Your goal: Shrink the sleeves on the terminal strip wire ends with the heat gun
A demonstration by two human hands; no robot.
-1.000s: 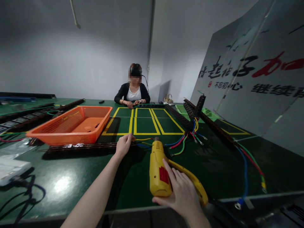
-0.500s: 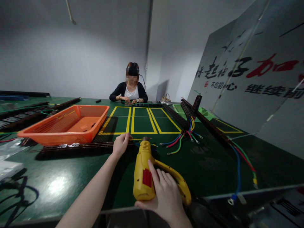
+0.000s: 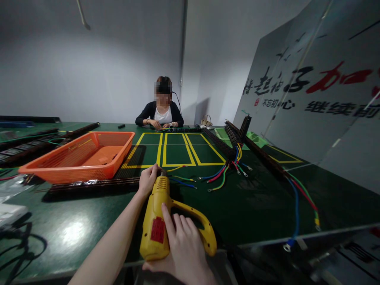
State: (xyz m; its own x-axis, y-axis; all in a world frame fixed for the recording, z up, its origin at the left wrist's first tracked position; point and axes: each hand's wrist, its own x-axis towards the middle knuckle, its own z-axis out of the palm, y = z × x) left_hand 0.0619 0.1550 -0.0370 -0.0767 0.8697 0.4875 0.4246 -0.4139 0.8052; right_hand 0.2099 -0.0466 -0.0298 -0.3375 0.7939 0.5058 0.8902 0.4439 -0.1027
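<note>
A yellow heat gun with a red label lies on its side in my right hand, whose fingers wrap its body and handle. Its metal nozzle points away from me, close beside my left hand. That left hand is closed around the end of a long, dark, shiny cable bundle. Past my fingers, a yellow wire, a green-yellow wire and a blue wire stick out to the right. My left fingertips partly hide where they leave the bundle.
An orange basket with small pieces stands behind the bundle. Yellow tape marks rectangles on the green table. Dark cable chains with coloured lugged wires lie to the right. Across the table sits a person with both hands on the tabletop.
The heat gun and my right hand have moved left, bringing the nozzle up beside my left hand. The wires past my left hand now show more plainly.
</note>
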